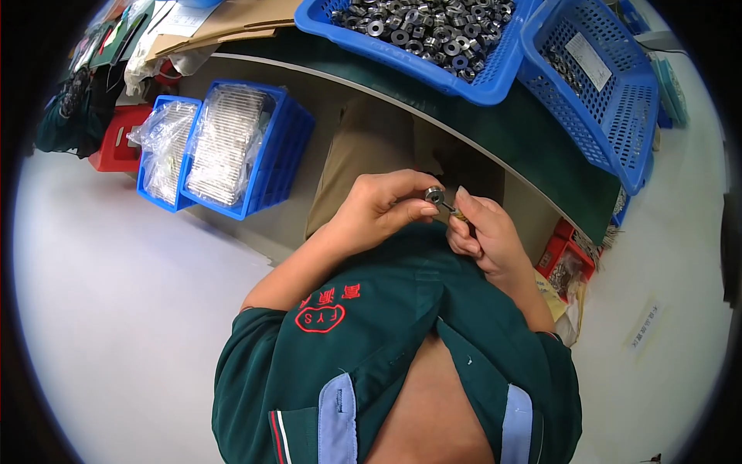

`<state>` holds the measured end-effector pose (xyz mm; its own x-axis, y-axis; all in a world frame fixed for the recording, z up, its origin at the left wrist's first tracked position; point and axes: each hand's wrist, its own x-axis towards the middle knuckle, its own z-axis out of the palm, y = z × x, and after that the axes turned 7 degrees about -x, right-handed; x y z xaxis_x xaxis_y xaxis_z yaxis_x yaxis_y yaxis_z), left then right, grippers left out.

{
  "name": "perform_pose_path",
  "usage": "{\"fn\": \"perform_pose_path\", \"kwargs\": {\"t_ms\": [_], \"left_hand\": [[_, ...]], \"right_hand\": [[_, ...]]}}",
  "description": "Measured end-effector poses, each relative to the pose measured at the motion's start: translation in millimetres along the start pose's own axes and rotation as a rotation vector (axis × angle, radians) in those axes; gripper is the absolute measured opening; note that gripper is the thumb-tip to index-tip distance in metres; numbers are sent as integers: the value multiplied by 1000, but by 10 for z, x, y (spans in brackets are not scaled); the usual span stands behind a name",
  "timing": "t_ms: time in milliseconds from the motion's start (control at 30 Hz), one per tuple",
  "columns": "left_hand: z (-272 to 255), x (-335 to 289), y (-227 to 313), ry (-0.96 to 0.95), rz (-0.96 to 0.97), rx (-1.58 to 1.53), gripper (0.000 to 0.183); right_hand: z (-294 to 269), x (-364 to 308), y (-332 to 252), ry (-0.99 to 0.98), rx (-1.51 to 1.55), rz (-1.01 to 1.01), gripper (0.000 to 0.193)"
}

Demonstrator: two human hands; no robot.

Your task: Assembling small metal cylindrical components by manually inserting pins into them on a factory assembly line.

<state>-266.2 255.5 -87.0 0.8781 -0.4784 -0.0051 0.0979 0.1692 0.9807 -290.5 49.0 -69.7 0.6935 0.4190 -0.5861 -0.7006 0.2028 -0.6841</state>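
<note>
My left hand (380, 207) pinches a small round metal ring part (434, 194) between thumb and fingertips, held over my lap in front of my green shirt. My right hand (481, 230) is closed around a thin tool (452, 211) whose tip meets the ring part. Both hands are close together, just below the edge of the green-topped table (533, 131). A blue basket (433, 39) full of several similar metal rings sits on that table above my hands.
A second blue basket (603, 85) leans tilted at the table's right. Two blue crates (232, 147) with plastic-bagged parts stand on the floor at left, next to a red crate (116, 139). A red box (568, 259) lies under the table at right. Cardboard (224, 23) lies on the table's left.
</note>
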Motion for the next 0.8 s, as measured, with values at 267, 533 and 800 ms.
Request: {"fn": "perform_pose_path", "kwargs": {"t_ms": [267, 533, 800], "left_hand": [[24, 6, 40, 11, -47, 1, 15], [41, 44, 24, 32, -253, -268, 17], [18, 59, -61, -5, -234, -344, 17]], "right_hand": [[67, 38, 113, 139, -186, -99, 35], [102, 84, 191, 420, -629, -509, 18], [24, 81, 37, 252, -407, -292, 30]]}}
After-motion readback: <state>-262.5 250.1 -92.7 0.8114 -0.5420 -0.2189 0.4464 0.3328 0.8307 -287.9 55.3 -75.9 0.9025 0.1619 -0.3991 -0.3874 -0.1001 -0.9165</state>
